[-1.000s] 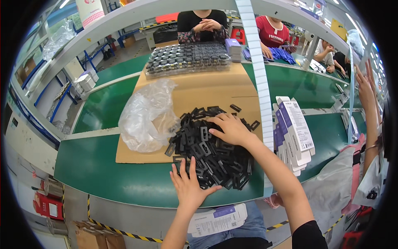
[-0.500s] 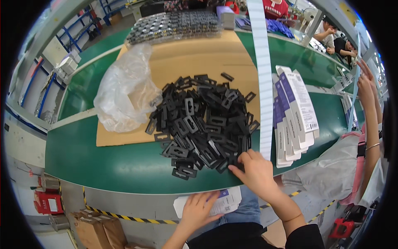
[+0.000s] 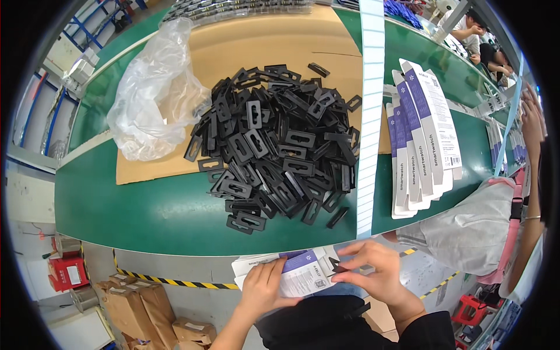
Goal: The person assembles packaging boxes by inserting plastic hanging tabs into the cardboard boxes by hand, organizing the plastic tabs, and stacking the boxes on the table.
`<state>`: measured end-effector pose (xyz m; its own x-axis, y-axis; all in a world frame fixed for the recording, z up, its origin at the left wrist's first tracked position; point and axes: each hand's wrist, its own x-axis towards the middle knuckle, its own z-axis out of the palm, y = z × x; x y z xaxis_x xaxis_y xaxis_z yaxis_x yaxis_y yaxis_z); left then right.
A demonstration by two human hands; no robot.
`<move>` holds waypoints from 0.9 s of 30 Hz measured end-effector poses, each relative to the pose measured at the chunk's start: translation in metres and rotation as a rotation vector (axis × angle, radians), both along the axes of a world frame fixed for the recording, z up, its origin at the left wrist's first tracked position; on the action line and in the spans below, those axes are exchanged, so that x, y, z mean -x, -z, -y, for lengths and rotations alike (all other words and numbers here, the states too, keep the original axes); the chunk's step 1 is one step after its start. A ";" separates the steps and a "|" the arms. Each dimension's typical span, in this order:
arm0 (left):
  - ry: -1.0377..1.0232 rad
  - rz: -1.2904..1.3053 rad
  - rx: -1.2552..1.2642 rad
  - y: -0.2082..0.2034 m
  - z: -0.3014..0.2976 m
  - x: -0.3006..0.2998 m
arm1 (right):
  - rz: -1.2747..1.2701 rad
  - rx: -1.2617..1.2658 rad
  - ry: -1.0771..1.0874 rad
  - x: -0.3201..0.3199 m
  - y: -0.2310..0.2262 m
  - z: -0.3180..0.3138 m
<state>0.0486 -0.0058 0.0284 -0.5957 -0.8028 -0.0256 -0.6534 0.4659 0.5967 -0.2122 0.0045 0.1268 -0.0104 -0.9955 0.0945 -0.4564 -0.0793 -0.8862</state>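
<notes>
Since the earlier frame, the right hand (image 3: 376, 271) has left the lower right side of the black heap and come to the right end of a flat carton (image 3: 306, 275) over the person's lap. The left hand (image 3: 261, 287) stays on that carton, its fingers laid across the white and purple face and its thumb along the near edge, gripping it steady. The right hand is closed to a narrow pinch, thumb and fingertips holding a small black tab (image 3: 336, 267) against the carton's end flap; how exactly the tab sits on the flap is partly hidden by the fingers.

The step in hand looks like fitting or sticking the tab to the end of the carton. The next move probably calls for squaring the tab with the flap, then pressing it down firmly while the left hand keeps the carton from sliding.

Loose tabs of the same kind lie in a heap (image 3: 274, 146), partly on a cardboard sheet (image 3: 251, 44) and partly on the green desk (image 3: 134, 204). A clear plastic bag (image 3: 149, 96) lies left of the heap, and more flat cartons (image 3: 430, 125) lie overlapped to its right, beyond a pale strip (image 3: 372, 116).
</notes>
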 end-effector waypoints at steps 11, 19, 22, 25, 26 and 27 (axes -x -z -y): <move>0.088 -0.072 -0.035 -0.047 0.014 0.004 | 0.574 -0.623 0.224 0.002 0.041 -0.034; 0.083 -0.020 0.062 -0.063 0.019 0.005 | 0.395 -0.416 0.157 -0.002 0.055 -0.046; 0.089 0.015 0.091 -0.066 0.018 0.005 | 0.230 -0.304 0.140 -0.009 0.053 -0.044; 0.087 -0.020 0.097 -0.065 0.015 0.005 | 0.148 -0.157 0.139 -0.011 0.053 -0.045; 0.093 -0.007 0.101 -0.066 0.015 0.004 | 0.175 -0.219 0.113 -0.010 0.054 -0.046; 0.099 0.006 0.104 -0.067 0.015 0.003 | 0.201 -0.282 0.087 -0.009 0.054 -0.047</move>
<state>0.0453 -0.0203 0.0950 -0.6725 -0.7383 0.0510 -0.6044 0.5877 0.5380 -0.2034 0.0512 0.0726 -0.0872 -0.9767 -0.1963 -0.2647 0.2126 -0.9406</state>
